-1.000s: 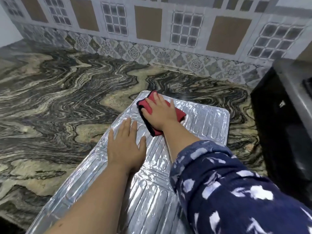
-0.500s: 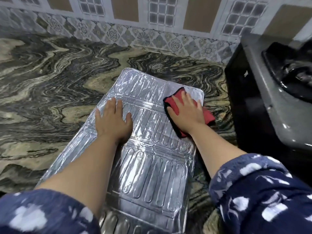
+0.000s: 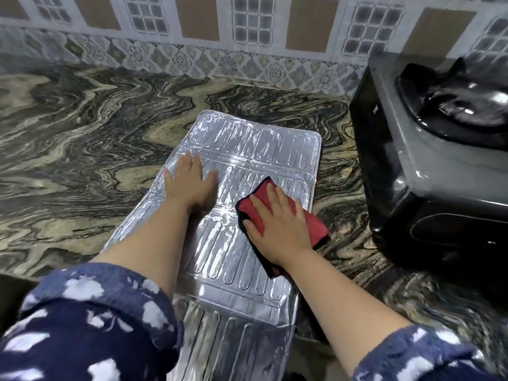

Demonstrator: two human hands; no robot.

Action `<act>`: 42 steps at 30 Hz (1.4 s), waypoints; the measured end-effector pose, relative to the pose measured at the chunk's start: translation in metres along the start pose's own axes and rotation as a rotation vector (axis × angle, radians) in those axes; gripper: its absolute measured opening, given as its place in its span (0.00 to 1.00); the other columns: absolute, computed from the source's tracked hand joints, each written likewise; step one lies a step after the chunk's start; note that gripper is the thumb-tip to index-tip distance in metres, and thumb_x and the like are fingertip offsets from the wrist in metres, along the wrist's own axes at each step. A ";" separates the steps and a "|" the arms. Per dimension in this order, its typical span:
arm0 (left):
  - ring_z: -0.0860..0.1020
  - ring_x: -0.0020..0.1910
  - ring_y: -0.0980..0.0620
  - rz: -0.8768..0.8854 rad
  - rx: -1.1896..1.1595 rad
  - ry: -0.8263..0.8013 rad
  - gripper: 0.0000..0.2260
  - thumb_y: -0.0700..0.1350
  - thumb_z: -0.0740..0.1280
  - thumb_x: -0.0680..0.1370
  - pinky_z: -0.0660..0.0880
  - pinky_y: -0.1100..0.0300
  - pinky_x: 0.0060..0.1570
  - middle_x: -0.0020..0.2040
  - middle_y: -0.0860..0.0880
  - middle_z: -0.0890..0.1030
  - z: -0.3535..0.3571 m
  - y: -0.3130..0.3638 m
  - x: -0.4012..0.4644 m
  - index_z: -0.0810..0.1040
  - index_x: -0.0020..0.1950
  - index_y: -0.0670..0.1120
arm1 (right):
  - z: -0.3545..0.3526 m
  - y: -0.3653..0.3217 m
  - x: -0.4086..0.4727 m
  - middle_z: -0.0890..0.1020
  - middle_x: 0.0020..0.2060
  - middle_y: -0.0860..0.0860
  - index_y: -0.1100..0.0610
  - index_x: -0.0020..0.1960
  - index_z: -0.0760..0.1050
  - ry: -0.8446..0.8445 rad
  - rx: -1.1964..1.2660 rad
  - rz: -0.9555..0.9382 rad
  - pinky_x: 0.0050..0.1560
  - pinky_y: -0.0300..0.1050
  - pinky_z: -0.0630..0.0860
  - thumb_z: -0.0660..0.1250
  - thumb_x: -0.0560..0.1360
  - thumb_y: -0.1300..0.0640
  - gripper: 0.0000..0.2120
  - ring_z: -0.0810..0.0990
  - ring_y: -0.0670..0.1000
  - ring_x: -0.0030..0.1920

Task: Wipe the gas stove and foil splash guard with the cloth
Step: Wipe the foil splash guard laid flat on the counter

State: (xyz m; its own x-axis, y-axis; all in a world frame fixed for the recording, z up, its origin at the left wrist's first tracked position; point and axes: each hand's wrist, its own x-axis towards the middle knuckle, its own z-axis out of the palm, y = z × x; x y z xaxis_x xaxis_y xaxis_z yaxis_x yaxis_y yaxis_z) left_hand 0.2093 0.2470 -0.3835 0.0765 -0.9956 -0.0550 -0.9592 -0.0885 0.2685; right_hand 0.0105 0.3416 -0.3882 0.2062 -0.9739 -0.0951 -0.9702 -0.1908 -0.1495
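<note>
Mid-frame, the right hand (image 3: 277,224) presses flat, fingers spread, on the red cloth (image 3: 316,226) over the foil splash guard (image 3: 255,149); the left hand (image 3: 188,182), fingers released, lies flat beside it; gas stove (image 3: 428,171) at right.

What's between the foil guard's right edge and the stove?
Head view: bare marbled countertop between foil guard and stove; only the red cloth's corner overhangs it.
</note>
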 end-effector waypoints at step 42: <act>0.52 0.77 0.49 0.021 0.010 0.093 0.19 0.53 0.50 0.82 0.46 0.37 0.72 0.77 0.49 0.60 -0.005 0.002 -0.049 0.63 0.74 0.55 | -0.032 0.029 0.014 0.60 0.76 0.51 0.44 0.75 0.57 0.099 0.140 0.045 0.74 0.55 0.50 0.52 0.79 0.40 0.25 0.55 0.52 0.76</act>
State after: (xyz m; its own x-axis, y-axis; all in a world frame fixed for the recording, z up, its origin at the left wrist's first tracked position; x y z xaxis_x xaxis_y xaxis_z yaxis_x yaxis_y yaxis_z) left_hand 0.2047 0.2959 -0.3755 0.0812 -0.9959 0.0401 -0.9636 -0.0681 0.2586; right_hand -0.0192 0.3181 -0.3622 0.1430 -0.9897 -0.0087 -0.9495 -0.1347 -0.2835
